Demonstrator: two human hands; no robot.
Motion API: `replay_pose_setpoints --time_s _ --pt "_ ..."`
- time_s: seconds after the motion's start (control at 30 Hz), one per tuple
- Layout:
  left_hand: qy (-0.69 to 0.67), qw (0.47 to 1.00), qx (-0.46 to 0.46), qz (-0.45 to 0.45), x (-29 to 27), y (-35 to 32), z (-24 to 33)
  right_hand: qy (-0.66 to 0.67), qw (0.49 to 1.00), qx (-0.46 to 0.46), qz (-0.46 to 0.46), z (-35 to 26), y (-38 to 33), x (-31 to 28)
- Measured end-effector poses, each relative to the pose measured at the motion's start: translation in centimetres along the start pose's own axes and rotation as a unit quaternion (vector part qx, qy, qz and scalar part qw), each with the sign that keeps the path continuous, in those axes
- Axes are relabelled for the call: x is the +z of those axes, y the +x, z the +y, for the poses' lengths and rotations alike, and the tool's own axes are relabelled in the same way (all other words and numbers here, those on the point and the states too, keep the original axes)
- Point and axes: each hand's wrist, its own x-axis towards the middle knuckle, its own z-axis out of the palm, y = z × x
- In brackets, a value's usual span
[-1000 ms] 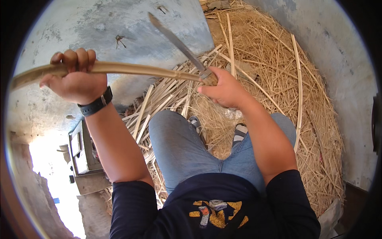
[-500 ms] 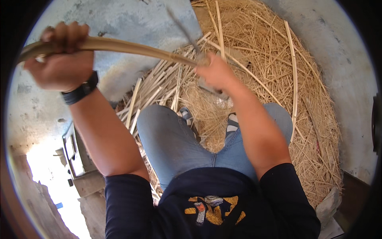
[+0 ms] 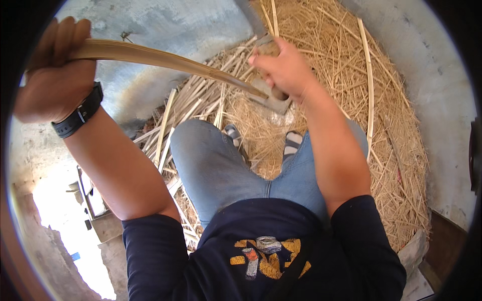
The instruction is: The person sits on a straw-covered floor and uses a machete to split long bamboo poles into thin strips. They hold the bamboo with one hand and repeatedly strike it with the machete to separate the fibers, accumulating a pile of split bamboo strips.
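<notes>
While my knees (image 3: 216, 160) sit right under the work, in blue jeans with sandalled feet (image 3: 293, 143) poking out just beyond them, I see the first risk close in: anything that slips off the cut falls or swings toward my own legs. My left hand (image 3: 52, 83) is closed tight in a fist around the thick end of a long bamboo strip (image 3: 165, 59), held up at the left with a black wristwatch (image 3: 79, 114) on that wrist. That strip runs down and right to my right hand (image 3: 283, 70), which is wrapped firmly round the handle of a heavy knife (image 3: 268, 95); its blade meets the strip's thin end just beside my knuckles. I judge that if the blade jumps out of the split, it could run toward the left forearm or down at my feet. If the strip bows too far it may snap and whip. Farther out, loose shavings and split slats (image 3: 173, 118) lie piled over the concrete floor (image 3: 165, 20), so my footing could skid if I shift my weight.
</notes>
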Motion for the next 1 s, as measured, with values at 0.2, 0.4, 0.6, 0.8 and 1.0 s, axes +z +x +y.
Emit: replay_pose_setpoints --time_s 0.2,0.4,0.6,0.8,1.0 --pt "0.137 0.982 -0.074 0.111 -1.0 -0.9 0.2 -0.068 0.985 -0.16 -0.015 -0.8 -3.2 6.0" --pt "0.12 0.976 -0.06 0.17 -2.2 -0.8 -0.9 -0.136 0.985 0.099 -0.04 8.2 -1.9 5.7" --pt "0.061 0.989 -0.109 0.081 -2.4 -1.0 1.1 -0.147 0.971 -0.187 -0.027 5.5 -3.1 7.1" --pt "0.091 0.982 -0.063 0.153 -4.4 -0.1 0.0 -0.073 0.992 0.101 -0.003 10.2 -0.1 7.5" --pt "-0.093 0.983 -0.155 -0.016 -7.2 0.7 1.9 -0.138 0.981 -0.12 -0.058 4.9 -1.4 7.8"
